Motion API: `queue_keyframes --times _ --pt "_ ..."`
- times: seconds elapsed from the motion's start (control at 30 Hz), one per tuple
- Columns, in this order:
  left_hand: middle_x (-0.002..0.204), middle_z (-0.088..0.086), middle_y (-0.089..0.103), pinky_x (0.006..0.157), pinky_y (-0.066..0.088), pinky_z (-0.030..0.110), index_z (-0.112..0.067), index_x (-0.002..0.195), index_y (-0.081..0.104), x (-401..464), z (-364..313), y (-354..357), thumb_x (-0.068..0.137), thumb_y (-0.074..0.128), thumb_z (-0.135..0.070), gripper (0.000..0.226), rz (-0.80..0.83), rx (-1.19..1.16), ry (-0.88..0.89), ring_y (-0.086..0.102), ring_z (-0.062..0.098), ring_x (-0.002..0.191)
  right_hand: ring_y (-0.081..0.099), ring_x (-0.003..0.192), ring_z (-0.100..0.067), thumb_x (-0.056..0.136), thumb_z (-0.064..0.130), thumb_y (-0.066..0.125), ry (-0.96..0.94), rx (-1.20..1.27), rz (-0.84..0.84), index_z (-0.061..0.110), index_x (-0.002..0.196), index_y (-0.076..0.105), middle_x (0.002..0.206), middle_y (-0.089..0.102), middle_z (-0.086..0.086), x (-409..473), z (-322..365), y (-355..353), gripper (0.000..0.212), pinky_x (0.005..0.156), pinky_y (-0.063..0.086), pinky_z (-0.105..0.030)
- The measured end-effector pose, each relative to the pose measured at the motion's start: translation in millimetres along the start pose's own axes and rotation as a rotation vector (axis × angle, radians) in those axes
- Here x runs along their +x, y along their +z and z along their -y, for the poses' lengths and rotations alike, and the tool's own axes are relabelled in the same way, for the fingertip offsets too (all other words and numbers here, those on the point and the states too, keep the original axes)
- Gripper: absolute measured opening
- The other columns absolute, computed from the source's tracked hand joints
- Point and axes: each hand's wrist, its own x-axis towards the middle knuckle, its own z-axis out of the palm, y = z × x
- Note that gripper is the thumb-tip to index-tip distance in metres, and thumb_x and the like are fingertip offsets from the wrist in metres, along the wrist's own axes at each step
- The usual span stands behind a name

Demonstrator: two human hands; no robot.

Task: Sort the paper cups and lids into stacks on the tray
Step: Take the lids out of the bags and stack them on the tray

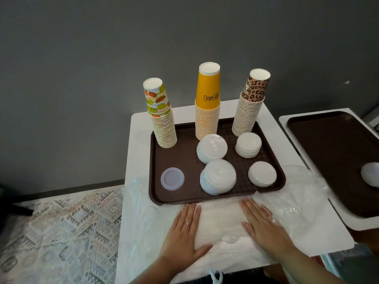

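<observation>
A brown tray (176,160) sits on a white tabletop (139,140) and holds everything sorted so far. Along its far edge stand three tall stacks of upside-down paper cups: a fruit-print stack (162,117) at the left, which leans slightly, a yellow stack (207,103) in the middle, and a leopard-print stack (249,105) at the right. In front of the yellow stack sit two piles of translucent domed lids (211,148), one behind the other, the nearer pile (217,177) close to the tray's front rim. To their right are two low stacks of flat white lids (248,144), again one behind the other, the nearer stack (262,174) by the front right corner. A single clear flat lid (172,178) lies alone at the front left.

Clear plastic wrapping (297,201) is spread over the tabletop in front of the tray. The left hand (184,232) and right hand (264,224) both lie flat on it, palms down, fingers straight and together, holding nothing.

A second brown tray (328,150) on a neighbouring tabletop at the right carries one white pile at the frame's edge.
</observation>
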Motion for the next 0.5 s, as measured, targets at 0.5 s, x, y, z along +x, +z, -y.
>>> queue_keyframes --times 0.5 --pt "0.143 0.008 0.047 0.111 0.016 0.028 -0.010 0.144 0.034 -3 2 -20 0.092 0.024 -0.067 0.079 -0.055 -0.059 -0.007 0.036 0.019 0.132 0.027 0.135 0.005 0.099 0.025 0.043 -0.106 0.460 -0.149 0.021 0.143 0.039 0.145 0.021 0.024 -3 -16 -20 0.044 0.099 0.013 0.002"
